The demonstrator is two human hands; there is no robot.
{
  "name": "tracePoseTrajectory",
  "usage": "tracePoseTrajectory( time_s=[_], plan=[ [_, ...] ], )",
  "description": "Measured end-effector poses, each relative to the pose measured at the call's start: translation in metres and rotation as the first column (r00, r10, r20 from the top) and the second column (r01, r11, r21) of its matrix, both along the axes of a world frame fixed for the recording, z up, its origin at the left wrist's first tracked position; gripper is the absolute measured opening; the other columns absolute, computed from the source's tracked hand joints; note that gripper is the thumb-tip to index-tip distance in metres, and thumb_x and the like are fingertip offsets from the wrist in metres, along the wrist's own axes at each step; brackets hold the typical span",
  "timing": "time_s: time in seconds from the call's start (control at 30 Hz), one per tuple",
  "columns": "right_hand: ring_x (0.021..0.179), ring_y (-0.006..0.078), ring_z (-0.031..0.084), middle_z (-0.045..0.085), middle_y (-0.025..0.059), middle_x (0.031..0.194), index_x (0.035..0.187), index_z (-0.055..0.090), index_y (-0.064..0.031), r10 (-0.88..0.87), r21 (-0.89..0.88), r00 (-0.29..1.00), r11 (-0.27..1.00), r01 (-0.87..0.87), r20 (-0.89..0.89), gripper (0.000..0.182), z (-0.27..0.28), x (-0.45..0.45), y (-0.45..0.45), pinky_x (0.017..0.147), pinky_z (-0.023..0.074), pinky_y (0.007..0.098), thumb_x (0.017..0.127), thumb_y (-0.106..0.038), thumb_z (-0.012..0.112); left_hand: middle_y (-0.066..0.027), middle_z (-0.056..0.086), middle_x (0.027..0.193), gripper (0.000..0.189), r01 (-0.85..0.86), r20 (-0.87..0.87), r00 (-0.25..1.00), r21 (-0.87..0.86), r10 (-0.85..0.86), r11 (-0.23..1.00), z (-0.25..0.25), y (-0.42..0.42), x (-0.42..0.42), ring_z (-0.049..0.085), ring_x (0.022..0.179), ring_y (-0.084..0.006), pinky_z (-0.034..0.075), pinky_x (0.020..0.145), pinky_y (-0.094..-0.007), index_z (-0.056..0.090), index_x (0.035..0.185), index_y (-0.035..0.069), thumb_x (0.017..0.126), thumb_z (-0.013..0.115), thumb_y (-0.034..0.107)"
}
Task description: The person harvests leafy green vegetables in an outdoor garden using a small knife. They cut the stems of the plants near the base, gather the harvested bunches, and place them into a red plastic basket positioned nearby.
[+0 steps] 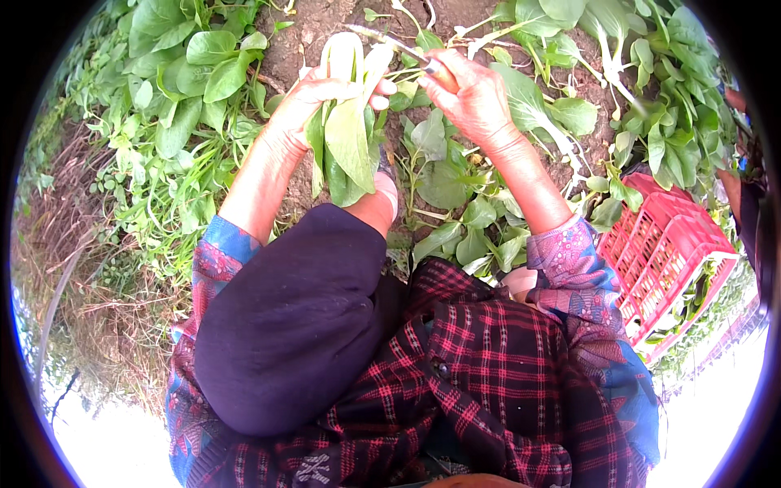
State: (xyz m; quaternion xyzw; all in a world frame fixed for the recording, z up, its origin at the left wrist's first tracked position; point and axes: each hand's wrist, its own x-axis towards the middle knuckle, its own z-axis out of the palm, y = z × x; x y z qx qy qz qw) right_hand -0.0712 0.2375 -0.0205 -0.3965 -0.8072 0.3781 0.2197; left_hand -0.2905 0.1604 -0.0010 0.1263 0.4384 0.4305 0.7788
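My left hand [320,97] grips a head of leafy greens [351,134], its pale stem end pointing up and away from me and its leaves hanging toward my knee. In my right hand [473,91] is a knife [399,46], held by its short wooden handle. The narrow blade reaches left, across or just beyond the pale stems; whether it touches them I cannot tell. Beneath my hands, cut leaves [445,183] lie scattered over brown soil [299,36].
Leafy plants [201,67] grow at the left, with dry grass [91,293] behind them. More greens [665,97] stand at the right. A red plastic crate [665,256] holding greens sits tilted beside my right arm. Part of another person [744,183] shows at the right rim.
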Motion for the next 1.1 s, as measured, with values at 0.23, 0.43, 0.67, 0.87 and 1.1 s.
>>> tracePoseTrajectory(
  time_s=[0.23,0.43,0.67,0.87,1.1],
  plan=[
    [0.081,0.0305,0.063,0.064,0.011,0.09,0.099,0.057,-0.0095,0.014,0.07,1.0,0.997,-0.013,-0.02,0.026,-0.006,-0.006,0.0,0.068,0.0509,0.037,0.078,-0.02,0.066,-0.0202,0.064,0.098,0.039,-0.031,0.103,0.994,0.0,0.031,1.0,0.002,-0.001,0.009,0.066,0.085,-0.0237,0.054,0.076,-0.0314,0.053,0.115,-0.005,0.077,0.059,0.005],
    [0.073,0.0312,0.061,0.061,0.01,0.082,0.092,0.055,-0.0104,0.01,0.125,0.999,0.992,-0.016,0.045,0.016,-0.012,-0.002,0.006,0.062,0.0486,0.0393,0.079,-0.014,0.063,-0.0159,0.066,0.092,0.036,-0.063,0.077,0.995,-0.058,0.067,0.996,0.01,0.0,0.019,0.065,0.077,-0.0185,0.054,0.071,-0.0294,0.056,0.11,-0.003,0.075,0.063,0.005],
    [0.073,0.0343,0.061,0.062,0.011,0.08,0.091,0.053,-0.0105,-0.078,0.0,0.983,0.997,0.079,0.165,0.018,-0.032,0.013,0.005,0.061,0.0479,0.0422,0.081,-0.022,0.063,-0.0146,0.061,0.099,0.061,0.005,0.13,0.991,0.031,-0.009,1.0,0.02,0.003,0.025,0.06,0.076,-0.0173,0.05,0.069,-0.0241,0.045,0.123,-0.008,0.071,0.067,0.015],
    [0.075,0.0304,0.063,0.064,0.0091,0.081,0.094,0.056,-0.011,-0.106,-0.024,0.994,0.994,0.106,-0.024,0.02,-0.002,0.008,-0.003,0.063,0.0496,0.0375,0.078,-0.018,0.066,-0.0193,0.063,0.103,0.043,-0.031,0.1,0.995,0.021,0.028,0.999,0.005,0.0,0.019,0.064,0.077,-0.0176,0.055,0.068,-0.0281,0.051,0.118,-0.004,0.077,0.06,0.008],
    [0.074,0.0304,0.062,0.063,0.0079,0.08,0.09,0.056,-0.0112,-0.022,0.073,0.998,0.997,0.027,-0.062,0.016,-0.002,0.006,-0.002,0.061,0.0489,0.0381,0.076,-0.013,0.063,-0.0177,0.064,0.1,0.046,-0.028,0.079,0.996,-0.027,0.03,0.999,0.011,0.002,0.025,0.063,0.076,-0.0174,0.054,0.068,-0.0261,0.05,0.119,-0.005,0.076,0.061,0.007]
  ],
)
